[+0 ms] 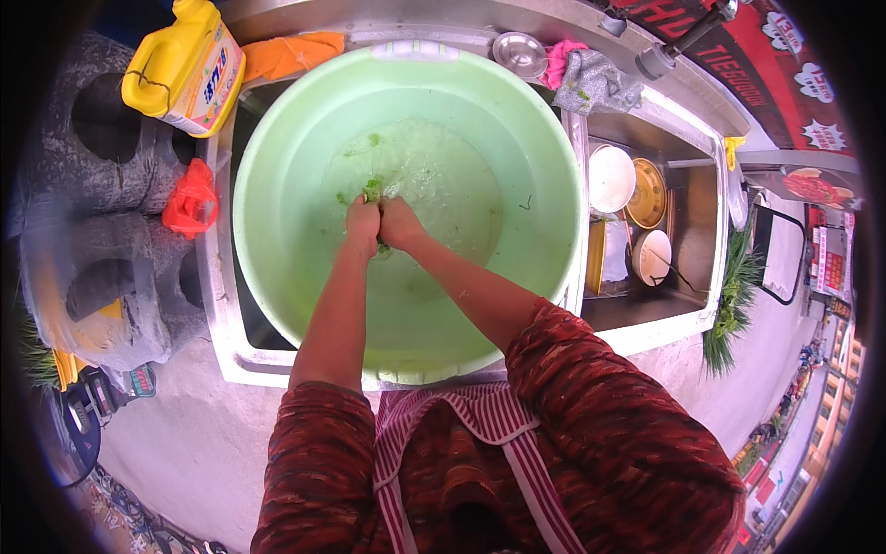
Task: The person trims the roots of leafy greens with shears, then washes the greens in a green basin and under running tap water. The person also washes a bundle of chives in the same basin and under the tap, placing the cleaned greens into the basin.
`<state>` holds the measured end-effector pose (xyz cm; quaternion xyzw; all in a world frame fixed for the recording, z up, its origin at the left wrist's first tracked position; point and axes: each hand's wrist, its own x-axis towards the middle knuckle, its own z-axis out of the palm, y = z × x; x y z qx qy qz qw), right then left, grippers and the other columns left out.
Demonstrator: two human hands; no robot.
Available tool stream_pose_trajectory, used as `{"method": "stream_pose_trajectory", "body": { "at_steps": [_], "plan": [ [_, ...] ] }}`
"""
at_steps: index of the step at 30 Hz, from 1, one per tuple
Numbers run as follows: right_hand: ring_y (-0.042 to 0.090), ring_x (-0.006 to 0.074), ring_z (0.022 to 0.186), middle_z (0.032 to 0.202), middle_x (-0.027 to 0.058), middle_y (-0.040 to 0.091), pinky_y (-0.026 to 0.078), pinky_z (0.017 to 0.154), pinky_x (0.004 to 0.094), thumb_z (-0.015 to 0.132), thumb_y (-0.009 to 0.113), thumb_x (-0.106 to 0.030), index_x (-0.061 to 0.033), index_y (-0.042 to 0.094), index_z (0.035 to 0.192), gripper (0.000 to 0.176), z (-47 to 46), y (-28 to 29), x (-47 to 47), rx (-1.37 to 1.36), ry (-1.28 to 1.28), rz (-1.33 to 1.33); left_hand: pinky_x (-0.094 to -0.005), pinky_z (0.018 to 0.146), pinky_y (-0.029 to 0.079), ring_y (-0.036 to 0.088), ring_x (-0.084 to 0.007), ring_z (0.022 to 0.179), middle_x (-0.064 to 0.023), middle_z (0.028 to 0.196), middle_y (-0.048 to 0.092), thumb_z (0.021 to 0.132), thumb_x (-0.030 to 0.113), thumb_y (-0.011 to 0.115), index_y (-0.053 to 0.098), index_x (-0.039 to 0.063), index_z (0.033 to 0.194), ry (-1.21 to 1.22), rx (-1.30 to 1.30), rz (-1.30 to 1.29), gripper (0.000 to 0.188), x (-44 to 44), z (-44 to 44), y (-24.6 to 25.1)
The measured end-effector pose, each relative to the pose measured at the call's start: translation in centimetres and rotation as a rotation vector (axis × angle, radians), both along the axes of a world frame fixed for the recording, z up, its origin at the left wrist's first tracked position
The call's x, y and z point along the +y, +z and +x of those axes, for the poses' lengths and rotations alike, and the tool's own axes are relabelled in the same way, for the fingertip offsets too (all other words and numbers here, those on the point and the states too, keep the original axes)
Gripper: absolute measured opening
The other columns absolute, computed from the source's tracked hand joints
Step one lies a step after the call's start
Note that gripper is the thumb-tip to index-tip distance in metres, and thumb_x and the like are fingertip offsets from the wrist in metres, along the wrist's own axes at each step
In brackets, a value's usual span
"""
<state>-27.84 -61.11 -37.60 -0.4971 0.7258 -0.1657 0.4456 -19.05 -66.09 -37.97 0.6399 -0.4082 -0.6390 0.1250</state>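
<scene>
A large green plastic tub (540,159) holds water with small leaf bits afloat. My left hand (363,223) and my right hand (400,223) meet side by side over the water, left of the tub's middle. Both are closed around a small bunch of leafy green herbs (374,187); leaves stick out past the fingertips and a few show below the hands. The fingers are partly hidden by the backs of the hands. Ripples and bubbles show just beyond my right hand. A thin dark stem (526,203) lies at the right side of the tub.
The tub sits in a metal sink (228,318). A right-hand basin (651,305) holds bowls (611,179). Along the back are a yellow detergent jug (208,76), an orange cloth (294,55), a steel dish (519,55) and a grey cloth (595,82). A red plastic bag (192,201) hangs left.
</scene>
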Motion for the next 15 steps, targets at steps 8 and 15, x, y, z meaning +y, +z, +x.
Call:
{"method": "stream_pose_trajectory", "body": {
  "at_steps": [8, 15],
  "plan": [
    [0.055, 0.0384, 0.107, 0.114, 0.0188, 0.059, 0.045, 0.091, 0.044, 0.09, 0.053, -0.028, -0.0043, 0.052, 0.123, 0.041, 0.5, 6.6, 5.3, 0.131, 0.137, -0.102, -0.0313, 0.058, 0.046, 0.052, -0.0164, 0.068, -0.0044, 0.081, 0.055, 0.095, 0.012, 0.054, 0.056, 0.004, 0.097, 0.564, 0.409, 0.258, 0.008, 4.6, 0.7, 5.5],
    [0.057, 0.0255, 0.113, 0.123, 0.0141, 0.06, 0.048, 0.091, 0.0371, 0.085, 0.06, -0.029, -0.009, 0.057, 0.125, 0.044, -10.5, 5.2, 5.0, 0.337, -0.458, 0.071, -0.0279, 0.044, 0.035, 0.043, -0.0104, 0.055, -0.0023, 0.076, 0.051, 0.096, 0.01, 0.05, 0.058, 0.005, 0.1, 0.518, 0.446, 0.204, 0.01, 2.0, 5.7, 8.4]
  ]
}}
